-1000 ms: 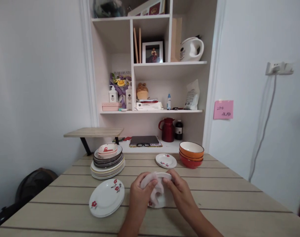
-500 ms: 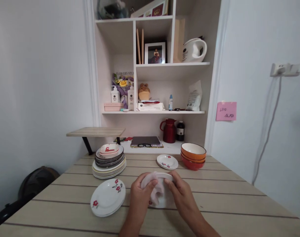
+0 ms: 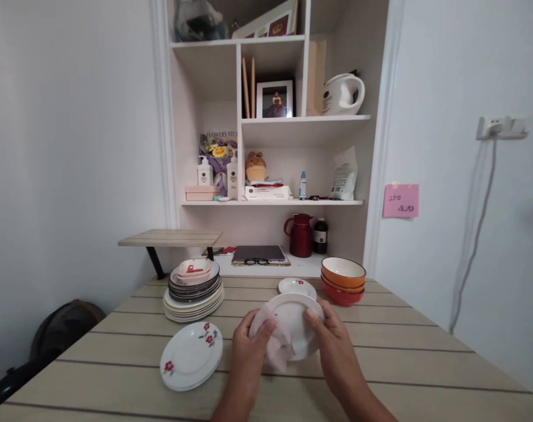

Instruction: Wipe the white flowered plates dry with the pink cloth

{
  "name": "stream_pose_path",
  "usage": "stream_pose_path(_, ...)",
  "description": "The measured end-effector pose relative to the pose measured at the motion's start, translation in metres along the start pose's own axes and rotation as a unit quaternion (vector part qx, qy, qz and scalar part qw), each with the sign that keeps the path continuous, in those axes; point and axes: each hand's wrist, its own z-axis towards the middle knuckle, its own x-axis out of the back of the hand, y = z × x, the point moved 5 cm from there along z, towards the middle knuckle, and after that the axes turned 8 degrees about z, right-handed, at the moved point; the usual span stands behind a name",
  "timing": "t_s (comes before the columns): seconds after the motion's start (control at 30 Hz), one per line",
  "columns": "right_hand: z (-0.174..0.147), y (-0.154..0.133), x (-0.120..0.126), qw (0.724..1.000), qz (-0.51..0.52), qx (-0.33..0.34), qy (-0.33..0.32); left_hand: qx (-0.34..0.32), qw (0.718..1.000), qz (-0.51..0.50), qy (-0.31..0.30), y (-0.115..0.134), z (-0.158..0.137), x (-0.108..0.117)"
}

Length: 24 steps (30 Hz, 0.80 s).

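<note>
A small white plate [image 3: 302,321] is held tilted up over the table, between both hands. My left hand [image 3: 252,346] is closed on a pale pink cloth [image 3: 277,347], which it presses against the plate's left side. With the thumb on its face and fingers behind, my right hand [image 3: 334,340] grips the plate's right rim. To the left lie flower-patterned plates [image 3: 191,357], stacked flat. Just beyond my hands, more small flowered plates [image 3: 288,285] rest on the table, partly hidden by the held plate.
A tall stack of plates [image 3: 194,299] topped by small pink-rimmed dishes [image 3: 194,268] stands back left. Orange and red bowls [image 3: 343,281] are nested at back right. Behind the table [image 3: 407,363], a shelf unit holds a red jug [image 3: 300,235]. A small raised shelf [image 3: 170,237] stands at left.
The plate has been raised and tilted so that its face shows more. My right hand has moved slightly right with its rim, and the cloth is still against the plate. The view has shifted slightly.
</note>
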Motion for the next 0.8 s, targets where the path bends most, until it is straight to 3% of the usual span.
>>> stream_pose_path(0.17,-0.001,0.006,-0.006,0.996,0.061,-0.065,-0.031,-0.004,1.0,0.019,-0.001,0.001,-0.003,-0.001)
stream_pose_path(0.3,-0.001,0.012,-0.01,0.993,0.037,-0.097,-0.062,-0.021,0.997,0.07,0.033,0.003,-0.003,0.005)
stream_pose_path(0.43,0.001,0.007,-0.008,0.992,-0.113,-0.02,-0.06,-0.047,0.99,0.12,0.049,0.007,-0.001,0.009)
stream_pose_path(0.57,0.0,-0.004,-0.01,0.968,-0.226,0.087,-0.071,-0.099,0.977,0.178,0.064,0.016,-0.002,0.011)
stream_pose_path(0.8,0.001,-0.008,-0.009,0.951,-0.261,0.071,-0.151,-0.23,0.936,0.263,0.03,0.023,-0.01,0.0)
